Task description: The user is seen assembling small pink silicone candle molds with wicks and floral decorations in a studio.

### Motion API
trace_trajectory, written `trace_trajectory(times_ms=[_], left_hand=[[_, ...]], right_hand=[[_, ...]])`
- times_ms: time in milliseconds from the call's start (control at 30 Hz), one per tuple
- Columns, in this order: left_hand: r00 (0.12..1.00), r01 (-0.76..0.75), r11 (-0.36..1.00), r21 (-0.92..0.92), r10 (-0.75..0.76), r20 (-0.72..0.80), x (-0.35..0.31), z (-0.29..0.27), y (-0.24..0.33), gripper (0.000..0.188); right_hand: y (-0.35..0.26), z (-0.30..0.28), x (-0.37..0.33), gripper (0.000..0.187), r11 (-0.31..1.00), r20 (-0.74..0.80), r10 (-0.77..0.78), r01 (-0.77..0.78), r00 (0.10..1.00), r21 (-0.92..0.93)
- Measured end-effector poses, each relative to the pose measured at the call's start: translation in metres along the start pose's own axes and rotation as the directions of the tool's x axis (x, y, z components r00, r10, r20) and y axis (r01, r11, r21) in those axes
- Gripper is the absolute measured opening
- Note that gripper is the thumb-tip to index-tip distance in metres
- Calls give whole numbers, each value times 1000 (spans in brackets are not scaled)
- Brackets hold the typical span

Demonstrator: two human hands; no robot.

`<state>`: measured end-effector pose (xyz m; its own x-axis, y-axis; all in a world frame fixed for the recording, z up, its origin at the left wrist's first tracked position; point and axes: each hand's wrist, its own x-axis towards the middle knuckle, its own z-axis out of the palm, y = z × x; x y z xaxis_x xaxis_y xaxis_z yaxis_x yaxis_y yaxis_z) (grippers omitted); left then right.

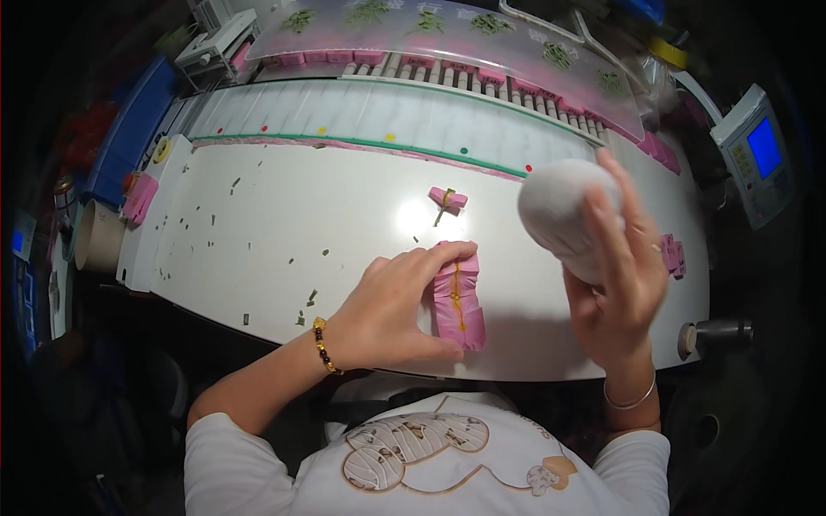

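My left hand (391,301) steadies a pink packet (459,305) near the table's front edge. Its fingers rest at the far end and its thumb at the near end. A thin yellow cord runs lengthwise along the top of the packet. My right hand (624,258) is raised to the right of it, closed around a smooth white object with a rounded, ball-like top (564,202). The lower part of that object is hidden by my fingers. Beyond the packet lies a small pink piece (448,201) tied with a yellow-green strip.
Small green scraps (301,318) are scattered over the left of the white table (224,267). Along the back run a pale strip with coloured dots (344,112) and a roller rack (469,82). A device with a blue screen (761,150) stands at right; pink pieces (673,256) lie nearby.
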<state>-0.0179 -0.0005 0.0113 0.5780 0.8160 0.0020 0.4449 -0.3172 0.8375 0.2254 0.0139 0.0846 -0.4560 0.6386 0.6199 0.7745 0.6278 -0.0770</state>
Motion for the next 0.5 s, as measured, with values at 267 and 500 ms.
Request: trace_trajectory(times_ms=[267, 500], left_hand=[[999, -25, 1000, 7, 26, -44, 2, 3, 1, 97], [994, -47, 997, 58, 53, -93, -5, 8, 3, 89]], right_hand=[[-14, 15, -21, 46, 938, 190, -332, 344, 924, -36], [-28, 6, -33, 49, 951, 105, -309, 307, 945, 30]])
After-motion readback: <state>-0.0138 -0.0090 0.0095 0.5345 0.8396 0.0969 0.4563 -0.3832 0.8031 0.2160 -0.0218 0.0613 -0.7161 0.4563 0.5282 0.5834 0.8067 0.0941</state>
